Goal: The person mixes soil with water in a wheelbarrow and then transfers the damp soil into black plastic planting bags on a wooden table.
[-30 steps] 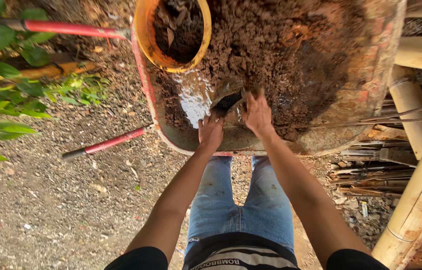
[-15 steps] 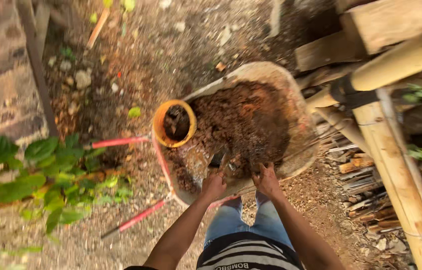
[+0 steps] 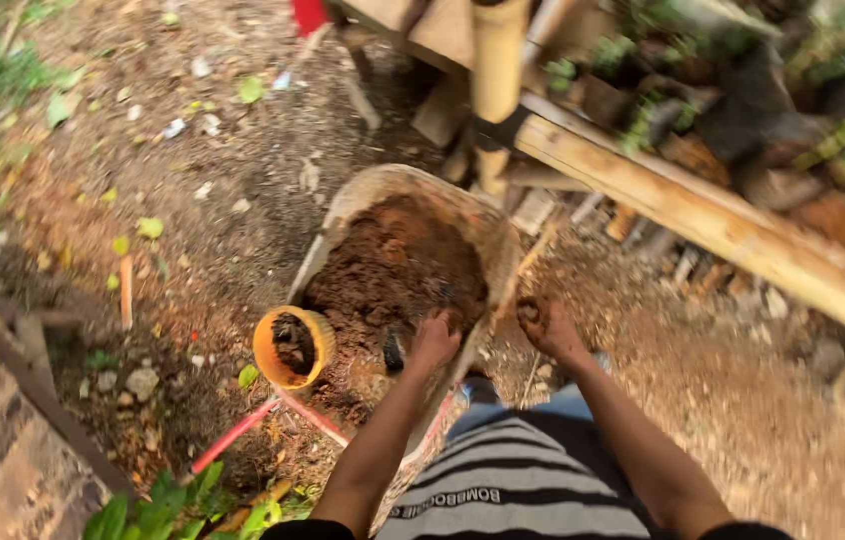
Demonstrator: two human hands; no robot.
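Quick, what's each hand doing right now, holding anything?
Left hand: resting in the soil of the wheelbarrow; grip cannot be told.
Right hand: outside the wheelbarrow, fingers curled, soil-covered; contents cannot be told.

Reddish-brown soil (image 3: 393,265) fills the pale grey, dirt-stained wheelbarrow (image 3: 503,235), whose handles (image 3: 243,432) look red. An orange pot (image 3: 288,348) holds dark earth beside it, and the shirt (image 3: 523,470) carries black and white stripes. The bamboo pole (image 3: 703,220) is tan, the leaves (image 3: 153,505) bright green.
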